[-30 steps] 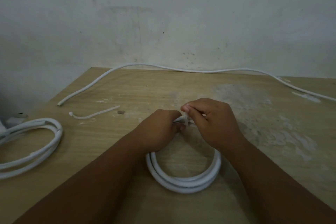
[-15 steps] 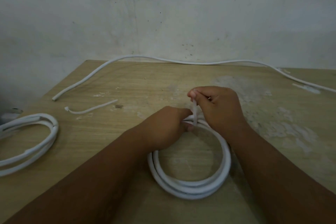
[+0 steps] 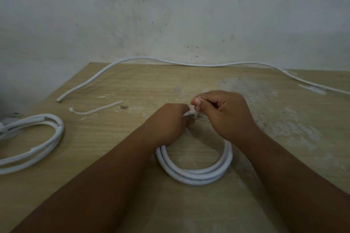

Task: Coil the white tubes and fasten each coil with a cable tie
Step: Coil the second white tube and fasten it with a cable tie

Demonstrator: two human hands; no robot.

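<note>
A white tube coil (image 3: 195,177) lies on the wooden table (image 3: 132,157) in front of me. My left hand (image 3: 168,121) grips the far side of the coil, fingers curled round the strands. My right hand (image 3: 225,113) pinches the tail of a white cable tie (image 3: 196,110) between thumb and forefinger, the tie standing up from the coil where it wraps the strands. The far side of the coil is mostly hidden under both hands.
A second white tube coil (image 3: 43,142) lies at the left edge. A long uncoiled white tube (image 3: 170,62) runs along the back of the table by the wall. A loose cable tie (image 3: 94,109) lies left of my hands.
My right hand lifted the cable tie tail upward from the coil, then came down a little. The coil shifted slightly under my hands. My left hand kept its grip.
</note>
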